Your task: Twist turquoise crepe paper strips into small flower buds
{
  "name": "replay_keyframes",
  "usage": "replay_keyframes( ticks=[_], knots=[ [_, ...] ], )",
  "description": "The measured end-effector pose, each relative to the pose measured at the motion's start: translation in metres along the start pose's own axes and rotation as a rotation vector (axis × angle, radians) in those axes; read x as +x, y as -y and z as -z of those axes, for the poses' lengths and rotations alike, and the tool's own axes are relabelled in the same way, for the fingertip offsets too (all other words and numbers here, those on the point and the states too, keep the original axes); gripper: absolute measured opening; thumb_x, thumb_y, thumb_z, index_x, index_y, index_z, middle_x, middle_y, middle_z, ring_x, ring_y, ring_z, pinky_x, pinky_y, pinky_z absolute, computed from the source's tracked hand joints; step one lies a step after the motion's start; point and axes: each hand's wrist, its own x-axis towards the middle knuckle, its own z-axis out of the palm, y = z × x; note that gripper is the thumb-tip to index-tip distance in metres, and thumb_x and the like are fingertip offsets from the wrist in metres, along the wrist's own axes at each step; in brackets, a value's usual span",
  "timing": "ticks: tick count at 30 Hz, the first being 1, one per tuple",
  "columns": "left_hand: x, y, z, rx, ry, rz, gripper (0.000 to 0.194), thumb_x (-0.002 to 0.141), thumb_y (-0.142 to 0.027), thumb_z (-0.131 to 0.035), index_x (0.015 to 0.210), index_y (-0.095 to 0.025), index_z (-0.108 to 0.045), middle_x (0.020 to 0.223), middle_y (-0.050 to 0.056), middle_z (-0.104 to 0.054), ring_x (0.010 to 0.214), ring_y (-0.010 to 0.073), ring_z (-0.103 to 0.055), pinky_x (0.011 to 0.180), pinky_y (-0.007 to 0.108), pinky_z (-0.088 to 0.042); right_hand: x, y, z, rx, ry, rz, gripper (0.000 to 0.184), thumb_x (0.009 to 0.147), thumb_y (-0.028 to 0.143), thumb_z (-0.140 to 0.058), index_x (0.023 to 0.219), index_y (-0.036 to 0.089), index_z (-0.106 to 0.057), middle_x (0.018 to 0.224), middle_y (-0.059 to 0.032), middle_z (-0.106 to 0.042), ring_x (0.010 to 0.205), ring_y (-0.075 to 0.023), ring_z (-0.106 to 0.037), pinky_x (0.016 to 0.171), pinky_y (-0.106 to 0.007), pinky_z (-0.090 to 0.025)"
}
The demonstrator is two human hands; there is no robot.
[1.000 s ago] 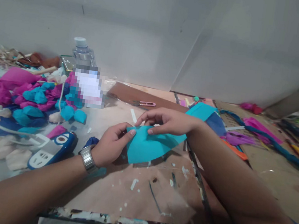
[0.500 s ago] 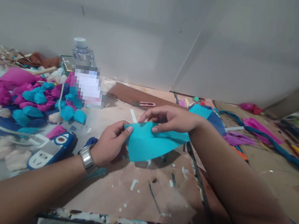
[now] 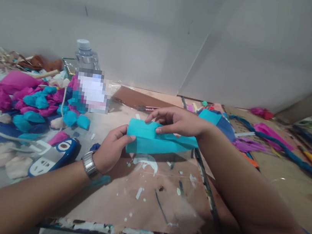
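A sheet of turquoise crepe-like paper is held just above the board, its upper part folded or rolled over into a band. My left hand, with a metal watch on the wrist, pinches the left end of the paper between thumb and fingers. From the right, my right hand grips the folded upper edge, thumb in front and fingers behind. Behind my right hand, pink-handled snips lie partly hidden. A white strip pokes out behind the paper.
Pink, blue and turquoise paper puffs are heaped on the left, beside a power strip. A bottle and a blurred-out bright screen stand behind them. Coloured paper strips lie on the right. A wall closes the back.
The paper's lower edge has come up, and its top now shows as a flat folded band. My left hand has shifted slightly left; my right hand stays nearly in place.
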Motion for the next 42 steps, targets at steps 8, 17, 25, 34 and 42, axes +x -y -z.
replay_keyframes(
  ticks=[8,17,25,34,42],
  knots=[
    [0.003,-0.001,-0.001,-0.065,-0.036,-0.034,0.023,0.085,-0.032,-0.07,0.105,-0.02,-0.067,0.084,0.002,-0.068,0.063,0.0164,-0.064,0.052,0.027,-0.057,0.001,0.0,0.0,0.072,-0.009,0.049,0.038,0.095,0.035,-0.074,0.129,0.02,-0.068,0.105,-0.0027,-0.068,0.086,-0.0109,-0.059,0.076,-0.022,-0.05],
    [0.003,-0.005,-0.004,-0.065,-0.135,-0.04,0.026,0.083,-0.037,-0.071,0.107,-0.026,-0.067,0.094,0.001,-0.072,0.073,0.0202,-0.067,0.055,0.03,-0.056,0.001,0.001,-0.001,0.125,0.005,0.084,0.047,0.088,0.031,-0.081,0.131,0.021,-0.066,0.123,-0.0056,-0.067,0.103,-0.0143,-0.062,0.083,-0.023,-0.052],
    [0.004,-0.014,-0.007,-0.117,-0.223,-0.129,0.015,0.081,-0.032,-0.073,0.09,-0.021,-0.067,0.087,0.002,-0.07,0.078,0.0183,-0.064,0.063,0.026,-0.052,0.0,0.003,-0.003,0.198,0.022,0.107,0.044,0.087,0.027,-0.082,0.128,0.021,-0.067,0.123,-0.0046,-0.068,0.099,-0.0125,-0.063,0.081,-0.022,-0.053],
    [0.005,-0.005,-0.005,-0.151,-0.179,-0.11,0.043,0.073,-0.037,-0.09,0.108,-0.02,-0.073,0.111,0.004,-0.077,0.091,0.0172,-0.071,0.077,0.027,-0.058,0.005,0.003,-0.004,0.083,-0.293,0.095,0.041,0.084,0.036,-0.083,0.121,0.024,-0.071,0.124,-0.0051,-0.071,0.11,-0.0185,-0.064,0.093,-0.03,-0.055],
    [0.01,-0.002,0.0,-0.171,-0.24,-0.163,0.031,0.075,-0.036,-0.089,0.092,-0.018,-0.07,0.088,0.002,-0.075,0.084,0.0179,-0.07,0.074,0.027,-0.057,0.004,-0.003,0.0,0.166,-0.284,-0.004,0.041,0.081,0.035,-0.086,0.118,0.024,-0.071,0.133,-0.0061,-0.07,0.118,-0.0199,-0.064,0.1,-0.033,-0.053]
  ],
)
